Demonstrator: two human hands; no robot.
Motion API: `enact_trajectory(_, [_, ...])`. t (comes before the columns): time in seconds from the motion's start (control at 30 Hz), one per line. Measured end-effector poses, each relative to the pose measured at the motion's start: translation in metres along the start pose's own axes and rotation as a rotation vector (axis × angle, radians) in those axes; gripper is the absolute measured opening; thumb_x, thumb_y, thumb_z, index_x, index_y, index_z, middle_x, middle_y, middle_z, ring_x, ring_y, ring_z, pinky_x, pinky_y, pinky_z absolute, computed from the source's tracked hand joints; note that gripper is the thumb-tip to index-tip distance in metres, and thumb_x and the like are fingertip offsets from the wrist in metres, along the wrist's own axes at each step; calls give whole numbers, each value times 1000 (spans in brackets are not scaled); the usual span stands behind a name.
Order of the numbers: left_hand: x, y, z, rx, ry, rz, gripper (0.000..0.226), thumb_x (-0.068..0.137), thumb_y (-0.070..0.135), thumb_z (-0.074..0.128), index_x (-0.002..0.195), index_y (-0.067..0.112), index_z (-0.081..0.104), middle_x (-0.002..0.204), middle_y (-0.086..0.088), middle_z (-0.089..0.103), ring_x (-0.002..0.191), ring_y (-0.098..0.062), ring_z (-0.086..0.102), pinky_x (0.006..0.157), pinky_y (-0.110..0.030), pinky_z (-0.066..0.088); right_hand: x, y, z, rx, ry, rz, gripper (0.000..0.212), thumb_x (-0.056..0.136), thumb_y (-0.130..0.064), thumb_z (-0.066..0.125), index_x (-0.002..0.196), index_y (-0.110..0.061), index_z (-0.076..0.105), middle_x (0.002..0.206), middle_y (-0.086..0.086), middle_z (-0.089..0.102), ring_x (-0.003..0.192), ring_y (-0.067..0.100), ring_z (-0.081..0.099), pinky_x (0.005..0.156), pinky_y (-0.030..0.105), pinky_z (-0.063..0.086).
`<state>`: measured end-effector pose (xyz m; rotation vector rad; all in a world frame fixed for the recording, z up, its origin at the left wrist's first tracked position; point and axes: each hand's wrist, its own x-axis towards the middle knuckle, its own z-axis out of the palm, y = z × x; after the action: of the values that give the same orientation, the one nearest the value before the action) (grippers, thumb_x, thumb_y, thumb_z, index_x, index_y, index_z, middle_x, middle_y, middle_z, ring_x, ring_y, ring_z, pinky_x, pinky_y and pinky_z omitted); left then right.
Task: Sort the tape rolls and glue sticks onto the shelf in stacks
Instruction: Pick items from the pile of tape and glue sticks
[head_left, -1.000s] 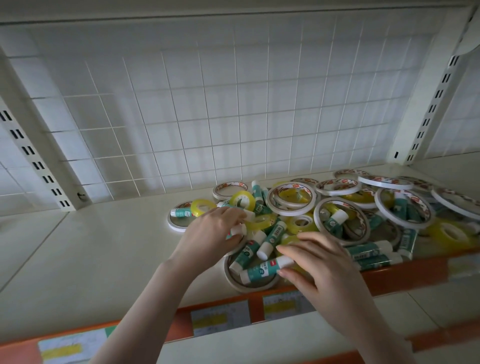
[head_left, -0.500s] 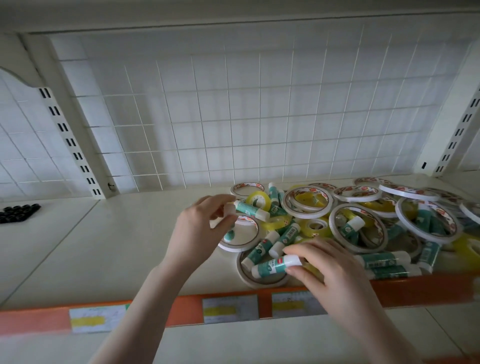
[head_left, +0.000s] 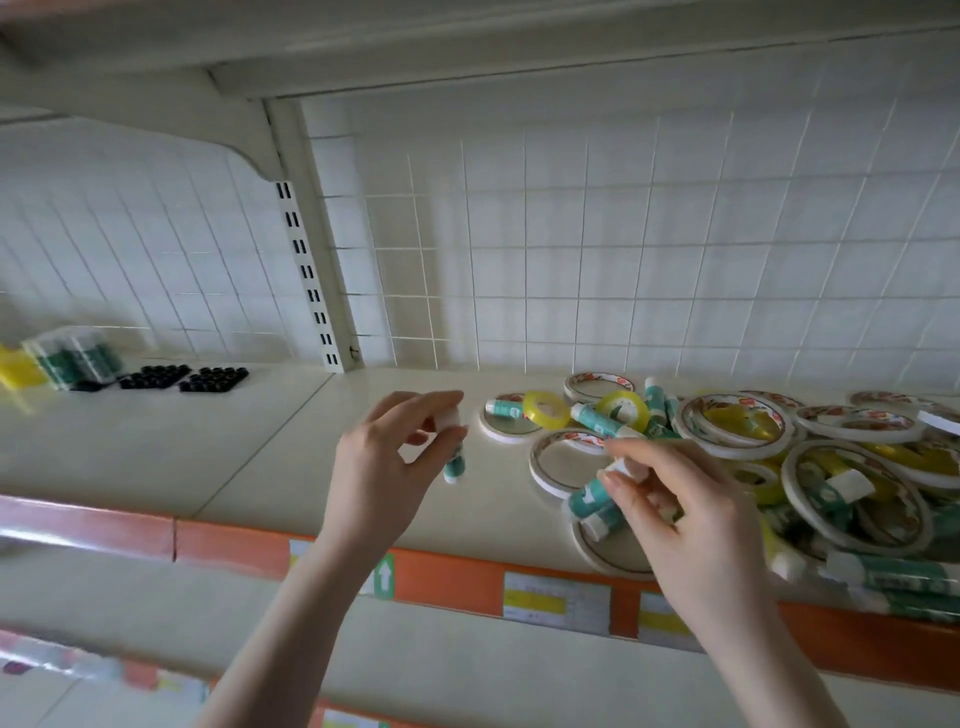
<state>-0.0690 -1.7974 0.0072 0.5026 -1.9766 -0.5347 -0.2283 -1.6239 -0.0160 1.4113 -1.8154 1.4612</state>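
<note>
My left hand (head_left: 387, 462) pinches a teal glue stick (head_left: 456, 465) by its white cap, and the stick hangs down over bare shelf left of the pile. My right hand (head_left: 680, 514) grips another teal glue stick (head_left: 592, 493) by its cap end, lifted just above the pile's near left edge. The pile (head_left: 753, 457) mixes white tape rolls, yellow tape rolls and several teal glue sticks, lying loose on the cream shelf (head_left: 249, 447).
An orange price strip (head_left: 447, 577) runs along the shelf's front edge. Far left stand black trays (head_left: 184, 376), a clear box of green items (head_left: 72, 358) and something yellow (head_left: 15, 369). A wire grid backs the shelf, with a slotted upright (head_left: 311, 280).
Both hands lifted off the pile, each with a glue stick. My left hand moved left, away from the pile. The view swung left, revealing the black trays and the box.
</note>
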Motion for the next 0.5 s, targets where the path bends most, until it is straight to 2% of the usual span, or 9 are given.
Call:
enact_trajectory(0.1, [-2,-9,-23,22,36,10,27,76,29,67,102,35,67,92,17,62,68,-8,64,65,-11,46,3,-17,18,-1,-5,-22,16,78,-18,65,92,-11,70,77,-6,56,65,6,51,61,13,43])
enact_trajectory(0.23, [-5,-28,-65,54,95,7,29,74,22,68,103,30,69,90,19,63,73,-6,63,60,-1,37,5,-44,54,28,-11,-38,17,79,-22,65,91,-11,70,78,-5,57,65,5,51,63,8,42])
enact_trajectory(0.33, [-7,-52,-106,97,134,25,28,74,25,67,102,26,70,90,19,62,72,-6,63,61,-1,38,6,-72,93,48,-25,-35,18,76,-20,66,91,-10,70,76,-3,59,65,7,52,63,14,44])
enact_trajectory(0.5, [-12,-111,-186,127,160,19,28,73,25,68,101,21,71,89,19,62,71,-8,60,62,-5,41,5,-131,173,45,-33,-17,18,72,-17,67,89,-12,70,75,-7,58,66,5,53,63,9,41])
